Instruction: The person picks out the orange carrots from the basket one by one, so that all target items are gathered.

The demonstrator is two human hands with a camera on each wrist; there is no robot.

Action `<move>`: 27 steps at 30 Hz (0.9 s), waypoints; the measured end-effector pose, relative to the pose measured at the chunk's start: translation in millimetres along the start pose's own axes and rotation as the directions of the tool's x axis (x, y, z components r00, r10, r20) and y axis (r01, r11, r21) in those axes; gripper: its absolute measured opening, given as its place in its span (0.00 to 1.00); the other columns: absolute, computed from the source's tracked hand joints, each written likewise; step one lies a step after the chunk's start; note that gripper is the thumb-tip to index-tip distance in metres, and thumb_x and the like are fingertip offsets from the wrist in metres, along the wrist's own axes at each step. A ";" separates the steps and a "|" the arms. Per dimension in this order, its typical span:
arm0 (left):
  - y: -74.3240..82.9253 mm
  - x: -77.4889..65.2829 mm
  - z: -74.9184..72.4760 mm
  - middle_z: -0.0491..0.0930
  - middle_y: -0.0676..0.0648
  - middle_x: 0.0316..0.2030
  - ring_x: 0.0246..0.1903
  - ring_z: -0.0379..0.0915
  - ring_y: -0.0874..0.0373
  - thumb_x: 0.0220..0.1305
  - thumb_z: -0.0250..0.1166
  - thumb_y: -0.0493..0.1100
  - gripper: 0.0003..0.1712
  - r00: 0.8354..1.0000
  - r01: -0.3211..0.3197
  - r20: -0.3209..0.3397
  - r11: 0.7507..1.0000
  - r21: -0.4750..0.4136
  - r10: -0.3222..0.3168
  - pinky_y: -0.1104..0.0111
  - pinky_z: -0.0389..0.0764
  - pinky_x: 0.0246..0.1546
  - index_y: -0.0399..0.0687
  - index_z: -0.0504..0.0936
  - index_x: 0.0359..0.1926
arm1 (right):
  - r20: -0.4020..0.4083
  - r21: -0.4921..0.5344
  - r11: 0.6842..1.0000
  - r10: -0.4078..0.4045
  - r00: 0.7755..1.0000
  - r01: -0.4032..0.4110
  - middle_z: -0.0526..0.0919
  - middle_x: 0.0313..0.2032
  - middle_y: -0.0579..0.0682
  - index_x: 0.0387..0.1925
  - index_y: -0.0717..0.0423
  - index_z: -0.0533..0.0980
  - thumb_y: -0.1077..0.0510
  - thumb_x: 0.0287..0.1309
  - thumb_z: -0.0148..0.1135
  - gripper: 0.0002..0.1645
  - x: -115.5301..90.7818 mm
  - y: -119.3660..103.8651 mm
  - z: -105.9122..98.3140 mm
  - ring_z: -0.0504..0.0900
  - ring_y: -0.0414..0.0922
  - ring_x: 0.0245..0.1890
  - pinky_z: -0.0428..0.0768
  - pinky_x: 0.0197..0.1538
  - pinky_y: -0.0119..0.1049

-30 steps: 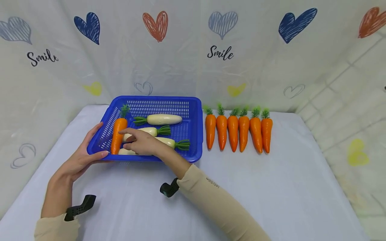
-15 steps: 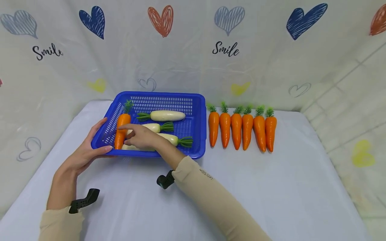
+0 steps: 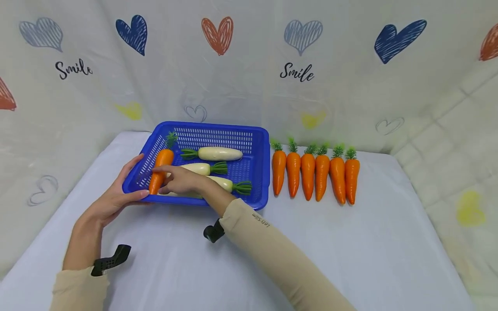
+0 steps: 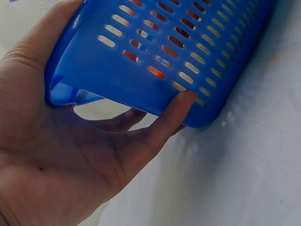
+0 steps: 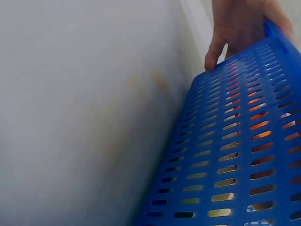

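A blue slotted basket stands on the table, turned slightly. My left hand holds its near left corner, the thumb over the rim; in the left wrist view its fingers press the slotted outer wall. Inside, along the left side, lies an orange carrot with its green top towards the back. My right hand reaches over the near rim and grips this carrot, index finger across it and thumb on its right side. White radishes lie beside it: one at the back, one in the middle, one at the front, partly hidden by my right hand.
Several orange carrots stand in a row right of the basket, green tops towards the back. A white cloth covers the table. Behind hangs a pale curtain printed with hearts. Each wrist wears a black camera mount.
The head view has shifted, so the basket and the row of carrots appear farther right. Both hands keep their places on the basket and the carrot; little else differs.
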State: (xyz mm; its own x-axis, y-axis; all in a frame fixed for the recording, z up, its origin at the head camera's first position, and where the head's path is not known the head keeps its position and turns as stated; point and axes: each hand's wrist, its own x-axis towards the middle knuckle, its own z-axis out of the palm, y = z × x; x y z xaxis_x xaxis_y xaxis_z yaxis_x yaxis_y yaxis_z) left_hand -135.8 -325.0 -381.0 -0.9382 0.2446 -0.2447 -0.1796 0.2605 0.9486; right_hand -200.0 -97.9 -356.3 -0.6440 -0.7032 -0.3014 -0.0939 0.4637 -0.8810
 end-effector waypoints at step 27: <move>2.0 0.8 2.6 0.35 0.37 0.81 0.60 0.70 0.54 0.74 0.61 0.39 0.54 1.000 0.004 0.002 1.000 -0.018 -0.004 0.68 0.88 0.51 0.89 0.39 0.80 | -0.095 0.138 0.990 0.021 0.995 -0.007 0.76 0.69 0.50 0.76 0.40 0.69 0.51 0.75 0.59 0.31 5.3 -1.0 -2.2 0.85 0.51 0.54 0.85 0.59 0.38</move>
State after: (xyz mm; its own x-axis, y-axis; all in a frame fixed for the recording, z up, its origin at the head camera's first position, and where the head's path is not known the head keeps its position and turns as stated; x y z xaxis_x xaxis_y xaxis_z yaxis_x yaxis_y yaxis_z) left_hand -136.1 -321.8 -379.9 -0.9371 0.2452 -0.2486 -0.1883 0.2447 0.9511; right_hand -205.0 -100.9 -356.1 -0.7150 -0.6391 -0.2835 0.0164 0.3900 -0.9207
